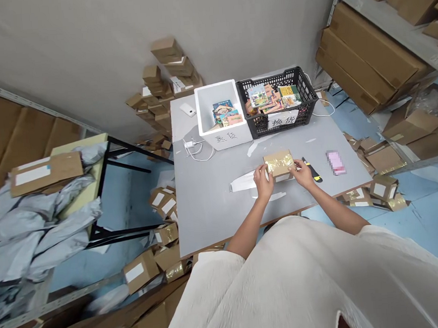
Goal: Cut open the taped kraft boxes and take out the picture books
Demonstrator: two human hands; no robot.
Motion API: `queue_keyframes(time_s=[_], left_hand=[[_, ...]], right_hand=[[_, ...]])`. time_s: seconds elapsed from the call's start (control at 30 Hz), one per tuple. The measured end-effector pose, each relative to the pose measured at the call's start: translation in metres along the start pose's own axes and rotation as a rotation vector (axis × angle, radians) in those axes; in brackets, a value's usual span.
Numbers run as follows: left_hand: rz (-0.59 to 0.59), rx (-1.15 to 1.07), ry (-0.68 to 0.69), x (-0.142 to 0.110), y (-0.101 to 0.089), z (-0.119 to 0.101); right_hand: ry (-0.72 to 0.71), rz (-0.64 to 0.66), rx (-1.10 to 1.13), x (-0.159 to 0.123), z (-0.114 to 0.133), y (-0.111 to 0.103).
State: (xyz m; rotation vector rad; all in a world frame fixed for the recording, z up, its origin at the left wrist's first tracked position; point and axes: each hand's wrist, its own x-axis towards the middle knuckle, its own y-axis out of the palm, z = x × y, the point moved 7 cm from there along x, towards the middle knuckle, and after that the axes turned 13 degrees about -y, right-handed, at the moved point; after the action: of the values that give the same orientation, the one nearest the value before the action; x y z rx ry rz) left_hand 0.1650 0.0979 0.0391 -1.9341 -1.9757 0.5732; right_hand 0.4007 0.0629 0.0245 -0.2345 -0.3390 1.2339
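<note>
A small cardboard box point(279, 162) with shiny tape across its top sits at the front of the grey table point(206, 200). My left hand point(264, 181) grips its left end, fingers bent against the edge. On the opposite end, my right hand point(301, 172) holds the box with thumb and fingers closed on the side. Partly under the box and my left hand lies a white strip of paper or plastic point(242, 182). Just right of my right hand rests a black and yellow utility knife point(312, 170). A pink item, blurred out point(335, 162), lies farther right.
Behind the box stand a white foam bin point(232, 137) and a black plastic crate point(281, 123), both with picture books inside. A white phone point(188, 109) and a charger with cable point(190, 144) lie at left. Cardboard boxes point(140, 271) and shelving surround the table.
</note>
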Motion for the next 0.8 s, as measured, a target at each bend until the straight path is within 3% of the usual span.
queue_keyframes(time_s=[0.1,0.3,0.47,0.63,0.8], left_hand=[[0.064,0.098,0.086,-0.003,0.006,-0.015],[0.294,0.128,0.283,-0.006,0.040,-0.051],[0.305,0.363,0.301,-0.011,0.056,-0.065],[0.168,0.507,0.317,-0.019,0.037,-0.065],[-0.020,0.488,0.147,-0.011,-0.004,-0.033]], right_hand=[[-0.004,0.001,0.006,-0.001,-0.001,0.000],[-0.047,-0.036,-0.025,-0.005,0.000,-0.004],[-0.015,-0.030,0.028,-0.011,-0.008,-0.001],[0.068,-0.010,0.025,-0.017,-0.029,0.006],[0.099,0.071,-0.062,-0.017,-0.043,0.020]])
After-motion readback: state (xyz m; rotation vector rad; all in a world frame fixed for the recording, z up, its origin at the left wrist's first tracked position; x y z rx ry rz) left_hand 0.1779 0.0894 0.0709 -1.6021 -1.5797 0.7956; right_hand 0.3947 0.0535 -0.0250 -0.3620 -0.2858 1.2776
